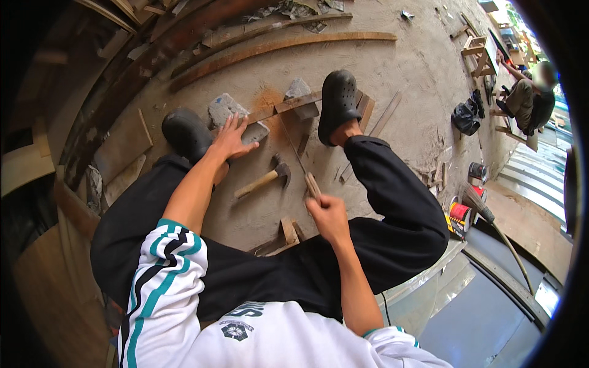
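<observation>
A narrow wooden strip (265,115) lies across two grey stone blocks, the left block (222,109) and the right block (298,91). My left hand (232,138) presses down by the strip's left end, over the left block, with its fingers spread. My right hand (329,214) is closed round the wooden handle of a handsaw (300,164). Seen nearly edge-on, the thin blade runs forward and meets the strip between the blocks. My black clogs, the left clog (187,134) and the right clog (339,98), stand at the strip's two ends.
Between my legs a hammer (257,183) lies on the ground near small wood offcuts (288,230). Long planks (288,48) lie ahead. To the right are paint cans (459,214), a brush with a long handle (478,203), a black bag (467,116) and a seated person (532,101).
</observation>
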